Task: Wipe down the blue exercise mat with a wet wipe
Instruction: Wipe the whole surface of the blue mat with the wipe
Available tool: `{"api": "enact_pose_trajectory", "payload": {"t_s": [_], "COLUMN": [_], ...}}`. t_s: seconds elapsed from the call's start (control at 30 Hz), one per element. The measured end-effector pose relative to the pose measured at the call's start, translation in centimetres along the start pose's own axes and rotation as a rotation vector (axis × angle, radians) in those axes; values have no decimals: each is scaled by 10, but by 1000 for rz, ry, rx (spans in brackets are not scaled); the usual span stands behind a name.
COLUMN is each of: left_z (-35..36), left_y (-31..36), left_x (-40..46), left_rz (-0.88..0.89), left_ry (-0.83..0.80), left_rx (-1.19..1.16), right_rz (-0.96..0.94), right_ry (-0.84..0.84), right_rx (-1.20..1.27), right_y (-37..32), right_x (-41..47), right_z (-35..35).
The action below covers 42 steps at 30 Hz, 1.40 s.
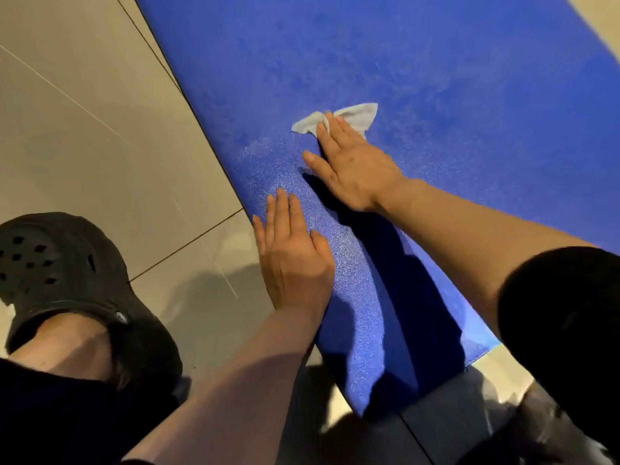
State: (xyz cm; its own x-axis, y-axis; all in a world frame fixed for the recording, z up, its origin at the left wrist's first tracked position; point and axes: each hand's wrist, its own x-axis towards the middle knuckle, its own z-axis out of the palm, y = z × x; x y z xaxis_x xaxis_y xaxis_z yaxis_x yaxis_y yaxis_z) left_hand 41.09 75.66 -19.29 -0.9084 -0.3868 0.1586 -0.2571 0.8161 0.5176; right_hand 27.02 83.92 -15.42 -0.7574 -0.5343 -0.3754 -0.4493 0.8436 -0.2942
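The blue exercise mat (pixel 436 78) lies flat on a tiled floor and fills the upper right of the head view. A crumpled white wet wipe (pixel 360 116) sits on the mat near its left edge. My right hand (pixel 349 162) presses flat on the wipe with straight fingers, covering its near part. My left hand (pixel 292 256) rests flat on the mat's left edge, fingers straight and together, a little nearer to me than the wipe. A patch of the mat between the two hands glistens.
Beige floor tiles (pixel 100 112) with dark grout lines lie left of the mat. A foot in a black perforated clog (pixel 53 263) stands on the tiles at the lower left. The mat's near corner (pixel 476 357) ends by my right sleeve.
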Motion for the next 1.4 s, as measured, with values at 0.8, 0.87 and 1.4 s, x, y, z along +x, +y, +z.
{"api": "enact_pose_trajectory", "payload": {"t_s": [0.8,0.87,1.4], "left_z": [23,24,36], "left_y": [36,38,24], "left_x": [69,74,89], "left_rz": [167,168,337], "left_ry": [-138,-174,-162], "left_rx": [-16,1,200], "right_rz": [-176,-79,-135], "right_ry": [57,32,128], "right_rx": [-112,-77,-119], "right_y": [80,70,86], "right_x": [-34,-1,-11], "right_z": [-11,-20,-9]}}
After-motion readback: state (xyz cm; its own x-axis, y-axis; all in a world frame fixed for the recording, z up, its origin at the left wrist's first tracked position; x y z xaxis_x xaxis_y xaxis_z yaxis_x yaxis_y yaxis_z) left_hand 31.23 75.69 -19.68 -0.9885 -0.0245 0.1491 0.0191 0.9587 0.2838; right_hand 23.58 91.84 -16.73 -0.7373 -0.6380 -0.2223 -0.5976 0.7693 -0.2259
